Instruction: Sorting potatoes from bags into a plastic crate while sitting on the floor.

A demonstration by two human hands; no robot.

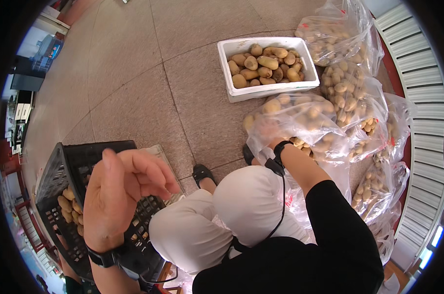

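Note:
My left hand (pixel 128 183) is raised above a black plastic crate (pixel 97 147). Its fingers are loosely curled, the thumb stands apart, and nothing is in it. Potatoes (pixel 70 209) lie inside the crate, partly hidden by that hand. Through the mouth of a clear plastic bag (pixel 317 121) reaches my right hand (pixel 268 130), seen blurrily behind the film, close to the potatoes in the bag. Its fingertips are hidden, so I cannot tell whether it grips one. Beyond this bag stands a white foam box (pixel 233 96) filled with potatoes (pixel 268 62).
More clear bags of potatoes (pixel 341 88) line the right side, beside a white radiator (pixel 420 110). Another person's forearm (pixel 68 268) shows by the crate at lower left. Stone tile flooring (pixel 130 92) spreads ahead. Cables hang from both my wristbands.

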